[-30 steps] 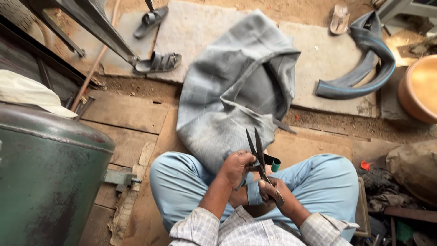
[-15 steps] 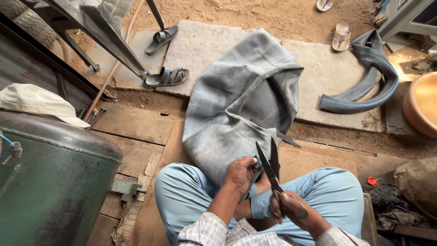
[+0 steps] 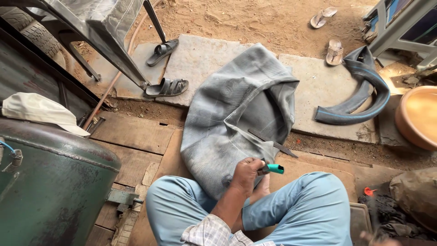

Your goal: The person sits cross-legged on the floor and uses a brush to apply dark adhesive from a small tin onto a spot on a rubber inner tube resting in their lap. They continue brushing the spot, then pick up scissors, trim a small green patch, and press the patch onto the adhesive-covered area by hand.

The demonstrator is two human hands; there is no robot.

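Observation:
I sit cross-legged in light blue trousers with a large grey rubber inner tube point(image 3: 227, 132) spread on the ground in front of me. My left hand point(image 3: 246, 175) rests on the tube's near edge, fingers curled around a small tool with a teal handle point(image 3: 274, 169) that sticks out to the right. A dark flat strip point(image 3: 273, 142) lies on the tube just beyond that hand. My right hand point(image 3: 380, 238) is only a blur at the bottom right edge, and what it holds cannot be made out.
A green metal tank point(image 3: 50, 191) with a white cloth on top stands close on my left. A curved black tube piece point(image 3: 359, 98) and an orange basin point(image 3: 421, 118) lie right. Sandals point(image 3: 167, 86) and chair legs point(image 3: 114, 50) stand beyond on stone slabs.
The scissors held upright in my right hand have gone from view as that hand swung down to the right. My left hand now grips the teal-handled tool.

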